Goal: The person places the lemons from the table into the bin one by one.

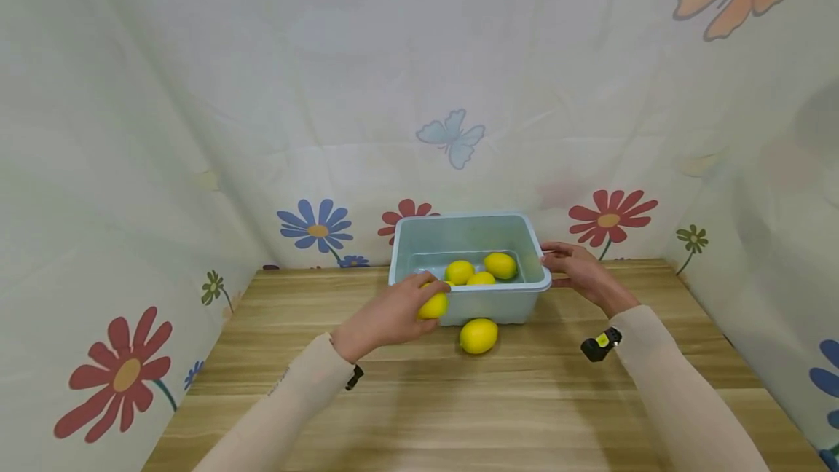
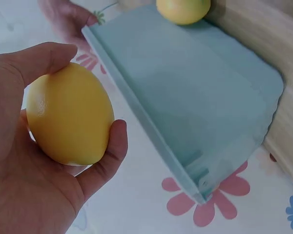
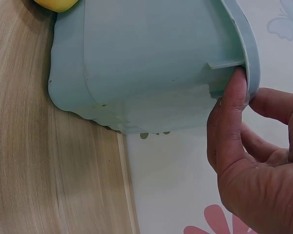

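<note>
My left hand grips a yellow lemon between thumb and fingers, held up by the front left rim of a pale blue plastic bin. In the left wrist view a gap shows between this lemon and the bin's rim. The thumb and fingers of my right hand pinch the bin's rim at its right side, one fingertip under the lip in the right wrist view. Several lemons lie inside the bin, partly hidden by its front wall. Another lemon rests on the table right before the bin.
The wood-grain table runs back to a pale curtain printed with flowers and butterflies. More of this cloth hangs at the left and right. The bin stands near the table's back edge.
</note>
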{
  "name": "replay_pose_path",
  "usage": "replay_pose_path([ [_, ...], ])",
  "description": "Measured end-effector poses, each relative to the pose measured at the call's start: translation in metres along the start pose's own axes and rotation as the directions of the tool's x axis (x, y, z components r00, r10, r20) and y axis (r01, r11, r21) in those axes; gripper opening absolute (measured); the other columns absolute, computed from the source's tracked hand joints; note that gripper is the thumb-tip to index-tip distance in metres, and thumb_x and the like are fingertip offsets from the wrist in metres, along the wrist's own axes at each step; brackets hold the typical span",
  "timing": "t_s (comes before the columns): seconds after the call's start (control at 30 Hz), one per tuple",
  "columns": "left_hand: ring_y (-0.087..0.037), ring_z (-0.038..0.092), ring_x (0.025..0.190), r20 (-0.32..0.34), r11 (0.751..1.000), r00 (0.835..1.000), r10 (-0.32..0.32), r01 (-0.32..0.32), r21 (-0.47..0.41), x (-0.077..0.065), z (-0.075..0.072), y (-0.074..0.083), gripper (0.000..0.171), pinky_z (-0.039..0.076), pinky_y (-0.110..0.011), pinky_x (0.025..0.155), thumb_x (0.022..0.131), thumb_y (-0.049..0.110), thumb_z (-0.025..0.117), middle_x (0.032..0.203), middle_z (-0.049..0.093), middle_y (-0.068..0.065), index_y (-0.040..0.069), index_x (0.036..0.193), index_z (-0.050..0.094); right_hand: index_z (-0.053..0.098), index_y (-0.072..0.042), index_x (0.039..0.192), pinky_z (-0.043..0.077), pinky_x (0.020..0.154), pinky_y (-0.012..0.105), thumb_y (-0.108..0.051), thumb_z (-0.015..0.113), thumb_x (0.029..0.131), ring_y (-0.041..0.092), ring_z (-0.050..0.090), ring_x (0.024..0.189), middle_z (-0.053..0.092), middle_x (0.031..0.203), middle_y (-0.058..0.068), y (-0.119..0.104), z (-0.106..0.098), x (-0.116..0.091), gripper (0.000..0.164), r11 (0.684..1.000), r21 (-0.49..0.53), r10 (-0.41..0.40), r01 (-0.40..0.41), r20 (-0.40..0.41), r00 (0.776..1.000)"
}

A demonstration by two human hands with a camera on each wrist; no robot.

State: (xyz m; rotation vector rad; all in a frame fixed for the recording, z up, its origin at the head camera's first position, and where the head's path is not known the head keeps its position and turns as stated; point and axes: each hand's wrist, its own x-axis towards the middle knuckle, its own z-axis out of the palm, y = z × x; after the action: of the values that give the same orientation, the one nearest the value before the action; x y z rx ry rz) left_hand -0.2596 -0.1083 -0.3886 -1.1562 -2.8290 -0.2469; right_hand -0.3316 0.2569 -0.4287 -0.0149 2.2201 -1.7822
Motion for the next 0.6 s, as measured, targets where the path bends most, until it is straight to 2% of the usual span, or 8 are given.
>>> replay_pose_path([
  [0.23, -0.018, 0.06, 0.105, -0.013, 0.999, 1.0, -0.029, 0.028, -0.041, 0.009, -0.014, -0.008, 0.053, 0.056, -0.034, 0.092, 0.088, 0.031, 0.071, 0.13, 0.057, -0.004, 0.017, 0.137, 0.054, 0.029, -0.007, 0.153, 0.051, 0.102, 0.046, -0.019, 0.052, 0.101, 0.045, 0.045, 0.132, 0.041, 0.146, 0.026, 0.0, 0.0, -0.001, 0.058, 1.0, -0.006, -0.005, 0.005, 0.006, 1.0],
  [0.33, -0.021, 0.06, 0.106, -0.028, 0.997, 0.999, -0.037, 0.035, -0.063, 0.017, -0.019, -0.013, 0.053, 0.055, -0.036, 0.093, 0.088, 0.029, 0.072, 0.128, 0.058, -0.006, 0.014, 0.136, 0.055, 0.029, -0.007, 0.153, 0.05, 0.103, 0.047, -0.019, 0.051, 0.101, 0.045, 0.045, 0.132, 0.041, 0.146, 0.026, 0.001, -0.001, -0.001, 0.058, 1.0, -0.005, -0.011, 0.011, 0.005, 1.0],
  [0.6, -0.021, 0.06, 0.104, -0.033, 0.994, 0.995, -0.094, 0.092, -0.063, 0.041, -0.033, -0.021, 0.053, 0.056, -0.036, 0.089, 0.089, 0.032, 0.07, 0.13, 0.058, -0.005, 0.017, 0.137, 0.053, 0.029, -0.007, 0.153, 0.055, 0.097, 0.042, -0.019, 0.05, 0.101, 0.046, 0.044, 0.132, 0.041, 0.146, 0.026, 0.0, 0.0, -0.001, 0.057, 1.0, -0.001, -0.017, 0.017, 0.007, 1.0],
])
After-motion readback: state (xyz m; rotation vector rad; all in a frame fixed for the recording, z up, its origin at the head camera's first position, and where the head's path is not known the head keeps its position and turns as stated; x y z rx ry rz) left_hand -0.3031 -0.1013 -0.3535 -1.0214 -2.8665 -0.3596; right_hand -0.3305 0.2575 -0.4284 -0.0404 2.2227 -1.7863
